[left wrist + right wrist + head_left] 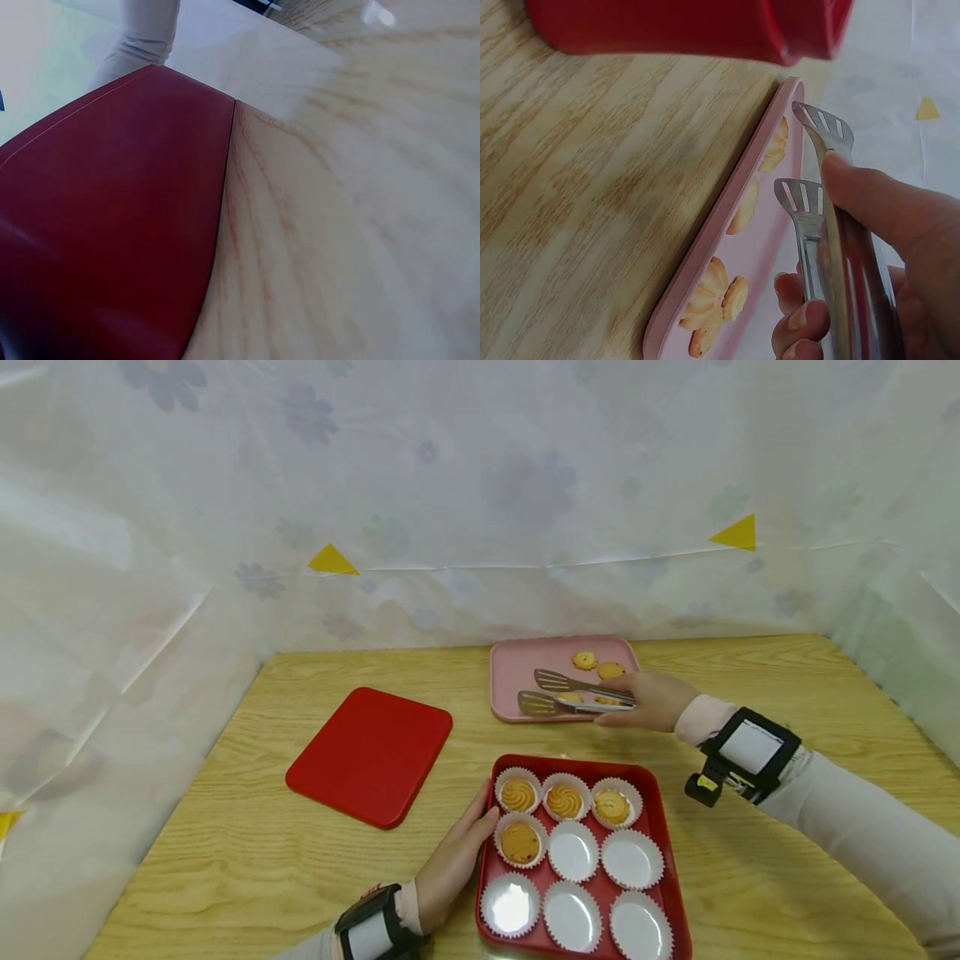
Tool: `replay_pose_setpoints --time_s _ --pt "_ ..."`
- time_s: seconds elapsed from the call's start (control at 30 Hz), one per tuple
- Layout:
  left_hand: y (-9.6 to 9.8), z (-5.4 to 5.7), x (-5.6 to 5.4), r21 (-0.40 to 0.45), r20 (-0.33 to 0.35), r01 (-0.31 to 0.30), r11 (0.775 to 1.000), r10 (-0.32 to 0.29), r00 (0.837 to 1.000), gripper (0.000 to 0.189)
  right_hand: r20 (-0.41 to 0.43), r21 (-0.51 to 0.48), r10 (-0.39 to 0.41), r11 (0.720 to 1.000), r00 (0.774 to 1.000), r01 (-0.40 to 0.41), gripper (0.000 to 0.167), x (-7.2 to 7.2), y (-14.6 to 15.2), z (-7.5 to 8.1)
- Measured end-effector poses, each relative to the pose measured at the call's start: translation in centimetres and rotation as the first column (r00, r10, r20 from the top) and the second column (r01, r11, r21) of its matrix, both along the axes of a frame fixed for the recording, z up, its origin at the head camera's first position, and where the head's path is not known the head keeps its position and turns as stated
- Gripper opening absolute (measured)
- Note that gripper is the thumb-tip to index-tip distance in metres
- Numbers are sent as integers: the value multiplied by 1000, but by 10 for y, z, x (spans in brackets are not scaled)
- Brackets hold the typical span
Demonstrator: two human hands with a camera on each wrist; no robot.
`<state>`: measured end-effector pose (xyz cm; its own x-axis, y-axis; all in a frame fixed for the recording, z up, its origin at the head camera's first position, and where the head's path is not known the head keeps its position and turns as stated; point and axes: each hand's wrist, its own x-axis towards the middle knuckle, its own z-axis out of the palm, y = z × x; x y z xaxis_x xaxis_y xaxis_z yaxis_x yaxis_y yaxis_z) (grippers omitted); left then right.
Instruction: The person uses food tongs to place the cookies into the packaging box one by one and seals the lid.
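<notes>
My right hand point(652, 700) grips metal tongs point(577, 706) with slotted ends, held apart over a pink tray point(510, 664). Several cookies lie on that tray, among them a round cookie point(584, 660); in the right wrist view a petal-shaped cookie point(709, 289) shows too. Nothing sits between the tong ends. Extended fingers of my left hand point(450, 860) rest against the left side of a red square tin point(671, 893). White paper cups fill the tin. Swirl cookies point(564, 800) and a spotted cookie point(521, 843) sit in some; the other cups point(573, 852) are bare.
A red lid point(371, 756) lies flat on the wooden table point(247, 843), left of the tin. Behind the table hangs a pale flowered sheet point(465, 510), with yellow triangles point(332, 560) on it. The pink tray stands near the table's back edge.
</notes>
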<state>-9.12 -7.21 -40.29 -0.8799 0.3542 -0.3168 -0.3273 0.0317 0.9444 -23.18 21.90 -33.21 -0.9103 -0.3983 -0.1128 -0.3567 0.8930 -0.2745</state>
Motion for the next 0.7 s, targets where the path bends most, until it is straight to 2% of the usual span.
replay_pose_setpoints --time_s 0.27,0.7 --pt "-1 0 1 3 -8 1 1000 -1 1000 65 -15 66 -5 998 1000 6 65 -2 -5 2" --pt "-1 1 2 6 -10 7 1000 -7 1000 65 -24 112 1 994 1000 2 59 -2 -9 1"
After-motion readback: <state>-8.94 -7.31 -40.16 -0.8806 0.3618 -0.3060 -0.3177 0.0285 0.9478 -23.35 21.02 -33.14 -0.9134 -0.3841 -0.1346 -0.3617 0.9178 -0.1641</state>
